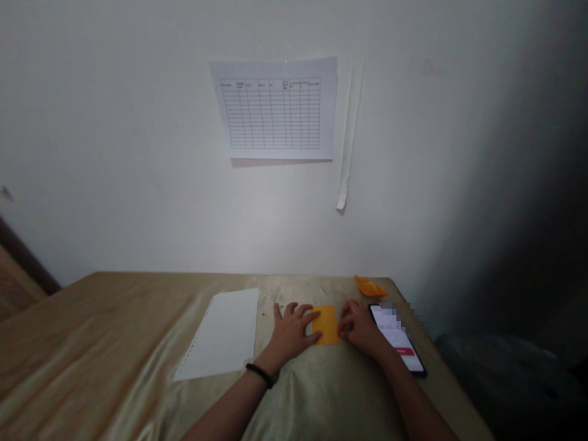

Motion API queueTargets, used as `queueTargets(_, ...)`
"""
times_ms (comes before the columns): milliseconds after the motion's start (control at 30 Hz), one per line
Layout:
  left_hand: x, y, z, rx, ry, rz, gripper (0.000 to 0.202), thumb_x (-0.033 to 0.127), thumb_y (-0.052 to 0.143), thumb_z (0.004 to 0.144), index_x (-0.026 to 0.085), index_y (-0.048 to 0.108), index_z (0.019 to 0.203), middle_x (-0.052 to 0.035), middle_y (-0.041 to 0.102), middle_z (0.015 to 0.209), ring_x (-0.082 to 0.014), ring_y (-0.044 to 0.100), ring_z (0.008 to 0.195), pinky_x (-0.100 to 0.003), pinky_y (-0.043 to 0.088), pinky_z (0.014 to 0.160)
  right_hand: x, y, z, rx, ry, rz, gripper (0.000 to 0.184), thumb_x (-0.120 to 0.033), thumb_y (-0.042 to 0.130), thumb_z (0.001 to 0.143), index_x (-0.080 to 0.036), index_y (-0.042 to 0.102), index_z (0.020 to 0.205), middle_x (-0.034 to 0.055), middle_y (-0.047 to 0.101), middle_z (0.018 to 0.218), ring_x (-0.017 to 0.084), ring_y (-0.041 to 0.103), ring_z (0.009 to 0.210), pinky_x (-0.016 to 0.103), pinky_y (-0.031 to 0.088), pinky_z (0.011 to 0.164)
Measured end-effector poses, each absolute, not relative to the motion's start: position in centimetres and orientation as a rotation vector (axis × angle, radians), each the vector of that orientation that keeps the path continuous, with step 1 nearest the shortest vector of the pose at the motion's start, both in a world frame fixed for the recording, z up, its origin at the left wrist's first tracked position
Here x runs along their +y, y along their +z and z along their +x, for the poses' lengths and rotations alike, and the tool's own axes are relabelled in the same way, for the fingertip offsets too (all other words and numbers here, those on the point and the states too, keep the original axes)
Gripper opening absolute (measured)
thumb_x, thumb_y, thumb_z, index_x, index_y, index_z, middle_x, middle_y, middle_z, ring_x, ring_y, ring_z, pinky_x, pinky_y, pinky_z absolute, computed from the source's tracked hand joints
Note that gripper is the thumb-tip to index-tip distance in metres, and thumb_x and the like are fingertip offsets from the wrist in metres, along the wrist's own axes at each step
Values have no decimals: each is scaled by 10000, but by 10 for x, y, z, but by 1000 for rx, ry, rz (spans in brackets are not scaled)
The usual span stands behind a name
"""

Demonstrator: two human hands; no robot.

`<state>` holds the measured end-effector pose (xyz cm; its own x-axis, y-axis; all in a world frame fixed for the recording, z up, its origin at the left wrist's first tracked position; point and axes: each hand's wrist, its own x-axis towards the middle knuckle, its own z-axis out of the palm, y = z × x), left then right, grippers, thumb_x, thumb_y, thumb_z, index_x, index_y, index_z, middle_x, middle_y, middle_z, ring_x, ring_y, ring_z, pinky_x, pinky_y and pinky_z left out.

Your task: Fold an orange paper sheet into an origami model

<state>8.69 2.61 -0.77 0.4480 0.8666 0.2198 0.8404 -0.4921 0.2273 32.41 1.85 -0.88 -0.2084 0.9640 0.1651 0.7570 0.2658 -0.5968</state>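
Note:
A small square of orange paper lies flat on the cloth-covered table between my hands. My left hand, with a dark band on the wrist, is spread open, and its thumb and a fingertip rest on the paper's left edge. At the opposite edge, my right hand has its fingers curled together, closed at the paper's lower right side. Just beyond the right hand sits a folded orange paper boat. A phone with a lit screen lies right of that hand, partly covered by the forearm.
A white sheet with punched holes lies left of my left hand. The table wears a shiny, wrinkled gold cloth and meets a white wall. A printed grid and a narrow paper strip hang there. Dark plastic stands right.

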Motion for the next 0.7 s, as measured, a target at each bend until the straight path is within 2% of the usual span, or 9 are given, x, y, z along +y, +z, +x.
queueTargets(233, 26, -8, 87, 1553, 450, 2608, 527, 648, 575, 860, 472, 540, 1356, 9, 546, 1429, -395, 377, 1335, -806, 1, 1070, 16, -8, 325, -2044, 588, -1535, 151, -87, 744, 574, -234, 721, 604, 47, 618, 1024, 215, 516, 1034, 318, 446, 941)
queueTargets(333, 26, -8, 87, 1543, 460, 2606, 518, 649, 571, 861, 479, 542, 1350, 16, 551, 1423, -392, 382, 1333, -813, 3, 1064, 14, -5, 324, -2044, 524, -1493, 142, -101, 728, 631, -243, 734, 646, 52, 611, 1054, 218, 500, 1080, 333, 420, 988)
queueTargets(500, 25, -6, 87, 1545, 452, 2610, 524, 649, 572, 859, 481, 538, 1354, 13, 545, 1427, -392, 383, 1335, -812, 9, 1065, 10, -2, 317, -2073, 528, -1451, 94, -224, 713, 767, -286, 777, 797, 55, 594, 1150, 222, 455, 1174, 380, 347, 1082)
queueTargets(700, 25, -5, 87, 1533, 426, 2604, 613, 694, 613, 806, 465, 530, 1368, -3, 529, 1444, -407, 362, 1349, -809, 7, 1069, 12, -4, 316, -2102, 592, -1530, 116, -170, 719, 705, -268, 770, 740, 49, 584, 1209, 236, 439, 1218, 401, 322, 1101)
